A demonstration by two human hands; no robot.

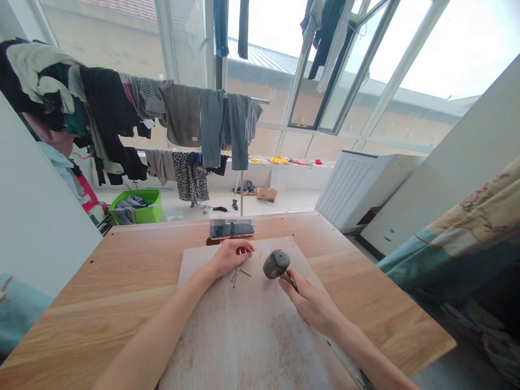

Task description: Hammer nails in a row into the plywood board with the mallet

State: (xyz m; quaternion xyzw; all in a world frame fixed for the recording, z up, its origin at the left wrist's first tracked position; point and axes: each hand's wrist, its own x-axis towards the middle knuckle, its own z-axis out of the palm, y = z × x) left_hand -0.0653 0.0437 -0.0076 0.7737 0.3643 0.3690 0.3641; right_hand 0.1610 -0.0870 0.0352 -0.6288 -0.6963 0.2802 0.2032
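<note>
My right hand is wrapped round the handle of a rubber mallet. Its dark, rounded head hangs over the upper right part of a worn, pale wooden board. Opposite it, my left hand rests on the board with loosely curled fingers, thumb and fingertips apart and nothing visible between them. Several loose nails lie just below the left hand. A small, thin nail shows on the board between the left fingertips and the mallet head, apart from both.
Beneath the board is a wood-grain table. A phone lies beyond the board near the table's far edge. Behind stand a rack of hanging clothes, a green basket and a white cabinet-like unit. A curtain hangs at right.
</note>
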